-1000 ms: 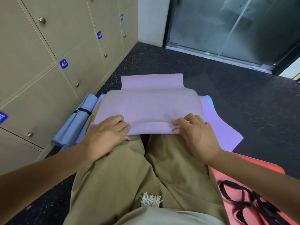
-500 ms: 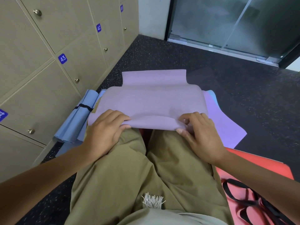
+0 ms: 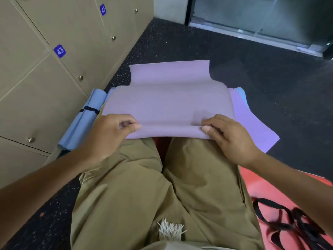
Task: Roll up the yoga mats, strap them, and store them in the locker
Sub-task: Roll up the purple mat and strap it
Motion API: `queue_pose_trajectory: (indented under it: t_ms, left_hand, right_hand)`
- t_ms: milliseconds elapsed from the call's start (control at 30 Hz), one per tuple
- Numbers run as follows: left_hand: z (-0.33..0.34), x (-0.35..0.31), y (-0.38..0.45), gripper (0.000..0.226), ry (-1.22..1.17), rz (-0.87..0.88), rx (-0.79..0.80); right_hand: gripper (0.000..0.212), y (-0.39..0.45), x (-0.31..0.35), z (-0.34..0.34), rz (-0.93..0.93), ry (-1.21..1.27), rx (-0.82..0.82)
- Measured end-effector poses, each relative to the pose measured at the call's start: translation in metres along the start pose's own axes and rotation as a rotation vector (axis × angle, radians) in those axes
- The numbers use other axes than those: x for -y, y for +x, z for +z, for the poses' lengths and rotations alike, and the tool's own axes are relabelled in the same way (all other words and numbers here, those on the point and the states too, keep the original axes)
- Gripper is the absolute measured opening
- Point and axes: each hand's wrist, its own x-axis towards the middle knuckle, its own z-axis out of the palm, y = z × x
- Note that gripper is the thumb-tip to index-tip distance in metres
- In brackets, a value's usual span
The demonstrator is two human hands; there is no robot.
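Since the earlier frame the near edge of the purple mat (image 3: 167,105) is folded over more, thumbs now on top. Left hand (image 3: 108,134) and right hand (image 3: 228,136) each grip that fold, over the knees. Locker (image 3: 59,73) labels read 43 (image 3: 60,50) and 42 (image 3: 102,9).

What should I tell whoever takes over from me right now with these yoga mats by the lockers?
Left hand and right hand each pinch the near edge of the purple mat, first fold just begun.
The blue mat is rolled and strapped, lying by the lockers, whose doors in view are closed.
Loose black straps lie on the red mat, still flat.
Left: roll and strap purple and red, then store all.
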Motion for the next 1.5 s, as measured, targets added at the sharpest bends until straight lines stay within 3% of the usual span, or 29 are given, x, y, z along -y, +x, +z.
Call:
queue_pose_trajectory:
  t_ms: [100, 267, 400, 533, 633, 767, 867, 1033, 1200, 1400, 1500]
  left_hand:
    - [-0.005, 0.003, 0.012, 0.032, 0.002, -0.069, 0.064]
    - [-0.002, 0.004, 0.021, 0.010, -0.021, -0.054, -0.013]
    - [0.000, 0.002, 0.026, 0.019, -0.054, -0.058, -0.070]
    - [-0.003, 0.004, 0.028, 0.020, -0.092, -0.058, -0.051]
    - [-0.009, 0.003, 0.035, 0.020, -0.045, -0.029, 0.013]
    - [-0.011, 0.004, 0.052, 0.010, 0.002, 0.120, 0.085]
    - [-0.007, 0.011, 0.053, 0.020, 0.009, 0.277, 0.058]
    - [-0.005, 0.019, 0.042, 0.048, 0.149, 0.439, 0.047]
    - [-0.006, 0.023, 0.043, 0.051, 0.252, 0.505, 0.029]
    - [-0.007, 0.025, 0.049, 0.041, 0.257, 0.457, 0.051]
    - [-0.008, 0.022, 0.053, 0.035, 0.155, 0.325, 0.067]
  right_hand:
    - [0.033, 0.007, 0.001, -0.004, 0.016, 0.047, 0.013]
    - [0.024, 0.012, 0.003, -0.003, 0.050, 0.057, -0.042]
    - [0.035, 0.022, 0.000, -0.006, 0.062, 0.133, -0.106]
    - [0.021, 0.030, -0.004, -0.009, 0.088, 0.175, 0.026]
    - [0.023, 0.037, -0.010, -0.016, 0.090, 0.235, 0.153]
    - [0.016, 0.048, -0.015, -0.022, 0.132, 0.318, 0.213]
    - [0.012, 0.051, -0.017, -0.019, 0.140, 0.351, 0.188]
    - [0.030, 0.038, -0.020, -0.003, 0.045, 0.244, -0.063]
    - [0.025, 0.031, -0.023, 0.006, -0.339, -0.147, -0.253]
    - [0.051, 0.035, -0.031, 0.002, -0.417, -0.173, -0.176]
    - [0.048, 0.039, -0.031, 0.000, -0.402, -0.141, -0.156]
